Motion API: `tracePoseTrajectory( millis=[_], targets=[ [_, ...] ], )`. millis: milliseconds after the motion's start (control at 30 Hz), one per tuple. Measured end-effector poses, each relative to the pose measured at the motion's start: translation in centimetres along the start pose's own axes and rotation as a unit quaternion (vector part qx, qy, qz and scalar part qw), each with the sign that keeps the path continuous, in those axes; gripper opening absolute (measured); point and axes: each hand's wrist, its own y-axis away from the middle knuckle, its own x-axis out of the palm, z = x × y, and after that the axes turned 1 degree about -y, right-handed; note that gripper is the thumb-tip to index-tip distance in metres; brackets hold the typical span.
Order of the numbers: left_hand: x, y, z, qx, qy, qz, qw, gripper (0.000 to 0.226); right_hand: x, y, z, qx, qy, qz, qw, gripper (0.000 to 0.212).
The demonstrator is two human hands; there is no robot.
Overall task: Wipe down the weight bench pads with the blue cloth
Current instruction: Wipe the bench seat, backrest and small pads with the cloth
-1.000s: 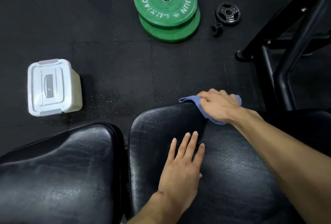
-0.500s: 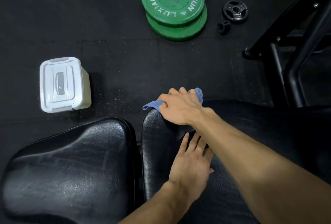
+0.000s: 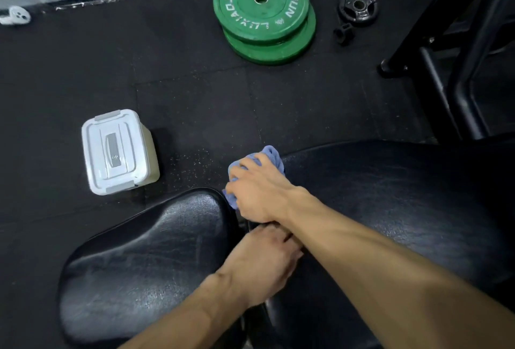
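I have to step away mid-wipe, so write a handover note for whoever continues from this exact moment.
Right hand grips the bunched blue cloth at the left end of the right pad, by the gap beside the left pad.
Left hand rests on the right pad under the right forearm; its fingers are hidden.
Done: cannot tell which areas are wiped.
Left: wipe both pads fully.
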Motion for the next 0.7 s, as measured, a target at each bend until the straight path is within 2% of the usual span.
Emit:
tracePoseTrajectory(
  millis=[67,133,233,300,400,533,633,700],
  targets=[
    [-1.4,1.9,2.0,-0.01,0.036,-0.034,0.999,0.024,-1.0,0.3,-0.2,0.018,-0.036,-0.013,0.999,0.019],
    [-2.3,3.5,4.0,-0.026,0.029,-0.066,0.997,0.023,-2.1,1.2,-0.7,0.063,-0.08,-0.032,0.994,0.031],
    [-3.1,3.9,5.8,-0.109,0.026,-0.094,0.989,0.031,-2.5,4.0,-2.3,0.155,-0.125,-0.122,0.972,0.044],
    [-2.9,2.8,6.3,-0.172,-0.007,-0.082,0.982,0.05,-1.2,5.9,-2.9,0.209,-0.15,-0.186,0.948,0.041],
    [-1.8,0.8,6.5,-0.215,-0.043,-0.023,0.975,0.064,2.0,7.3,-1.9,0.25,-0.171,-0.187,0.934,0.048],
    [-0.4,0.6,6.8,-0.201,-0.052,-0.015,0.978,0.051,5.2,5.7,-0.4,0.308,-0.126,-0.167,0.928,0.065],
    [0.1,1.3,7.4,-0.154,-0.063,-0.053,0.985,0.048,6.3,3.8,0.9,0.366,-0.088,-0.186,0.907,0.065],
    [0.2,1.4,7.9,-0.147,-0.043,-0.076,0.985,0.05,6.8,2.8,1.9,0.376,-0.087,-0.186,0.904,0.064]
  ],
)
